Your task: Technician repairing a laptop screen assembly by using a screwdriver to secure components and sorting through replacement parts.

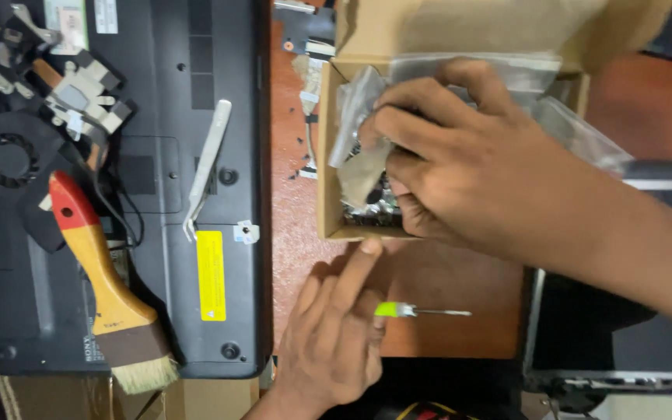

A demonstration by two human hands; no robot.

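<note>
This looks like a small electronics repair bench, the sort found in a laptop workshop. An opened laptop (118, 187) lies base-up on a reddish-brown table (445, 288), with its cooling fan (9, 159) and heatsink (79, 97) loosened and lying on the shell. Repair tools rest on and beside it: a dusting brush (106, 295) with a red and yellow handle, metal tweezers (208, 163), and a small screwdriver (418, 311) with a green grip. A cardboard box (336, 155) holds parts in clear plastic bags (359, 109). Another dark device (624, 342) lies at the right edge. Loose bits are scattered on the table between laptop and box.
</note>
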